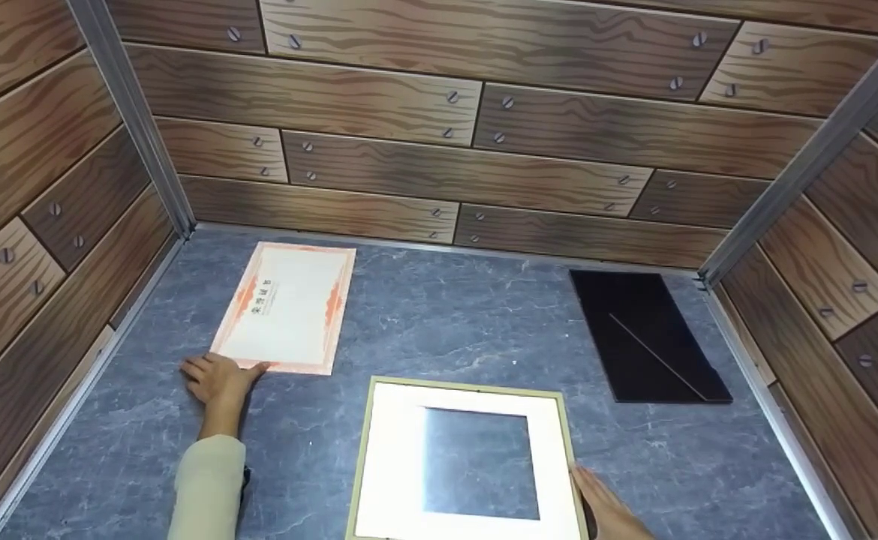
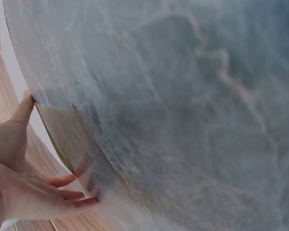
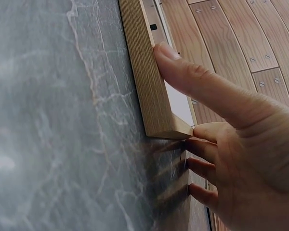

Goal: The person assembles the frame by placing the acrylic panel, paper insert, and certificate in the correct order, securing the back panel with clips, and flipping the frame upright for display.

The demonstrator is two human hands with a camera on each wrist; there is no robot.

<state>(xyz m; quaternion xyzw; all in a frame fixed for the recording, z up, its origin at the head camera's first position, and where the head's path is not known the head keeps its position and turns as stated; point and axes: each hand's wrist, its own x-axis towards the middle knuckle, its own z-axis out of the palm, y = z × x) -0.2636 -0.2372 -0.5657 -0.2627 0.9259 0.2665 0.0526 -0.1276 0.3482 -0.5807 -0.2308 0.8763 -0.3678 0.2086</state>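
Observation:
A certificate (image 1: 296,315) with an orange patterned border and a column of dark characters lies flat at the left. My left hand (image 1: 217,377) rests at its near left corner, thumb and fingers spread; in the left wrist view the left hand (image 2: 29,183) touches the sheet's edge with its fingertips. At front centre lies a pale wood picture frame (image 1: 360,465) with a bright white border around a rectangular opening. My right hand (image 1: 608,510) is against its right side. In the right wrist view, the right hand (image 3: 241,144) lays its thumb along the frame (image 3: 147,82), fingers extended around the corner.
A black panel (image 1: 668,322) with a thin diagonal strip lies flat at the right. The blue-grey marbled tabletop (image 1: 454,322) is bounded by plank-patterned walls (image 1: 379,161) at the back and both sides, with metal posts (image 1: 135,112) in the corners.

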